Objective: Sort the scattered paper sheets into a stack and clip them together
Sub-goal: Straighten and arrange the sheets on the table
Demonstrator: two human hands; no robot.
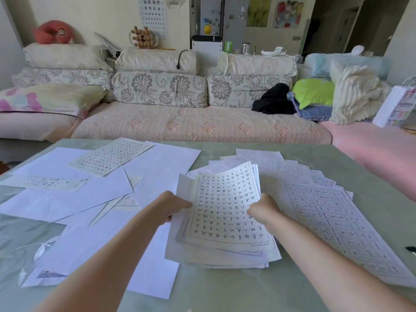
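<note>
A loose stack of gridded calligraphy sheets lies at the middle of the green table, its far end curling up. My left hand grips the stack's left edge. My right hand holds its right side, fingers curled onto the paper. Blank white sheets lie scattered across the table's left half, with one gridded sheet on top at the back. More gridded sheets fan out to the right. A small dark object, possibly a clip, sits at the right edge.
A white cable with a plug lies at the table's left front. A sofa with cushions and clothes runs behind the table. A paper bag stands at the far right.
</note>
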